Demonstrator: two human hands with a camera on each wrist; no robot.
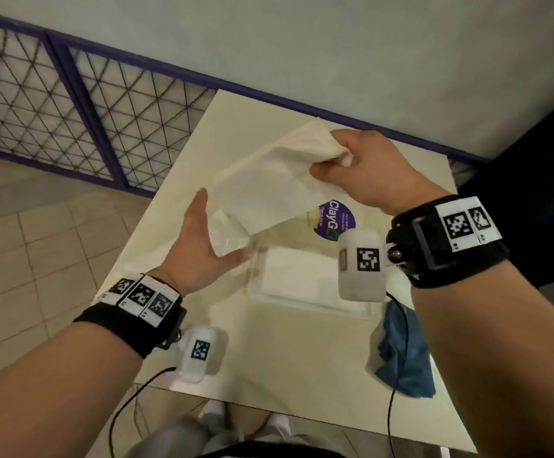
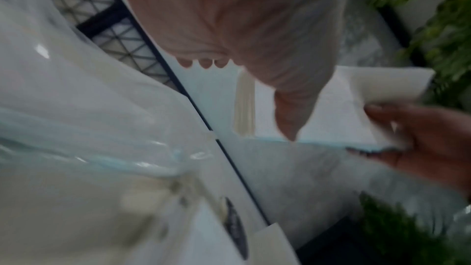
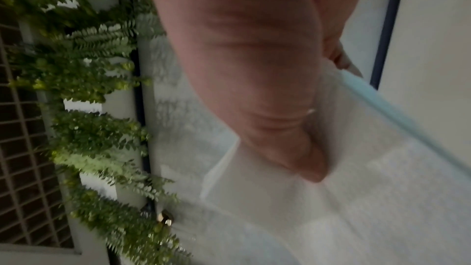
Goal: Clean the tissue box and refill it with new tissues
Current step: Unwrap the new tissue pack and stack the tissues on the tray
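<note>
Pinched in the right hand (image 1: 361, 166), between thumb and curled fingers: one end of a limp, pale white sheaf of tissue paper (image 1: 269, 173), lifted off the table and slanting down to the left. Left hand (image 1: 199, 239) spread wide with straight fingers, gripping nothing, palm turned toward the sheaf's lower end. Just beside those fingers, a crumpled clear plastic wrapper (image 1: 231, 234); touching it or not, cannot tell.

Directly below both hands, lying flat on the cream table top (image 1: 269, 358): the clear rectangular plastic tissue box (image 1: 318, 309), with something white already inside.

Judged to be the refill step, cleaning apparently done, given the rumpled blue cloth (image 1: 404, 352) lying aside near the table's front edge.

Next move, as a judgement: catch the sagging free end with the left hand, square the sheaf up, then lower it level into the box without letting the soft paper fold or snag on the rim.

Counted: two hands, one sheaf of tissue in the air, one box, one wrapper, one blue cloth, one round purple "ClayGo" label (image 1: 335, 219) on an item half hidden behind the sheaf.
</note>
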